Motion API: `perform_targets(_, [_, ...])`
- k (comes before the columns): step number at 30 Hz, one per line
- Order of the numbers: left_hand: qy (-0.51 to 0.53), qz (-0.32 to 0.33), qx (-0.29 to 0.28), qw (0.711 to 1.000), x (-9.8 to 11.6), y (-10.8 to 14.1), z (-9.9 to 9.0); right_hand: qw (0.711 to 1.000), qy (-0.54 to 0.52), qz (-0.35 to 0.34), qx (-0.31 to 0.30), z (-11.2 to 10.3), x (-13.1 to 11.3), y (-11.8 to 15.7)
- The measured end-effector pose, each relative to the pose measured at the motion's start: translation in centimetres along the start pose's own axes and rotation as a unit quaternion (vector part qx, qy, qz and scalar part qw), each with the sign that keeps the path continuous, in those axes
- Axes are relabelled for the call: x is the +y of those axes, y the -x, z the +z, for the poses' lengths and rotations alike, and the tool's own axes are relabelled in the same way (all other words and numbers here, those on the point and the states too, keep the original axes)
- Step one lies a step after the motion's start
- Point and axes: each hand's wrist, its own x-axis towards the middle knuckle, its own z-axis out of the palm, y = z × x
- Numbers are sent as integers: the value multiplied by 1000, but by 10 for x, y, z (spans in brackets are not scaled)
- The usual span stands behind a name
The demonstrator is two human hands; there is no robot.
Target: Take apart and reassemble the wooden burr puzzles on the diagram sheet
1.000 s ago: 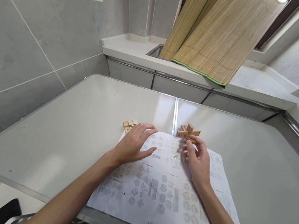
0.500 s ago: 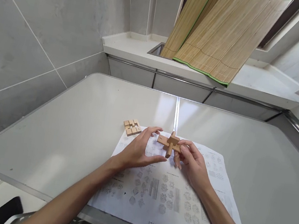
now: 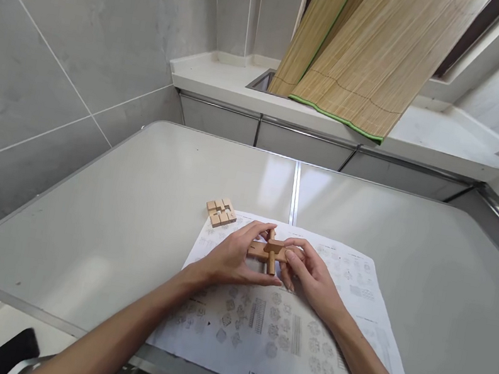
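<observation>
Right hand (image 3: pixel 312 278) pinches brown wooden crossed-bar assembly (image 3: pixel 274 246), seemingly joined; left hand (image 3: pixel 234 257) curls round, grip unclear. Pale notched wooden square (image 3: pixel 224 217) apart, far left.

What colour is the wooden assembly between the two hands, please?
The wooden assembly is warm brown, showing best in the head view.

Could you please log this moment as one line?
right hand: grips wooden puzzle | left hand: curved around wooden puzzle, contact unclear | notched blocks: at far left corner of printed sheet
</observation>
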Motion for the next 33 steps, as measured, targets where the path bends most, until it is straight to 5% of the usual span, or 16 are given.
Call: perform_targets(33, [-48, 33, -6, 998, 2, 0, 1, 1000, 15, 7, 0, 1, 2, 0])
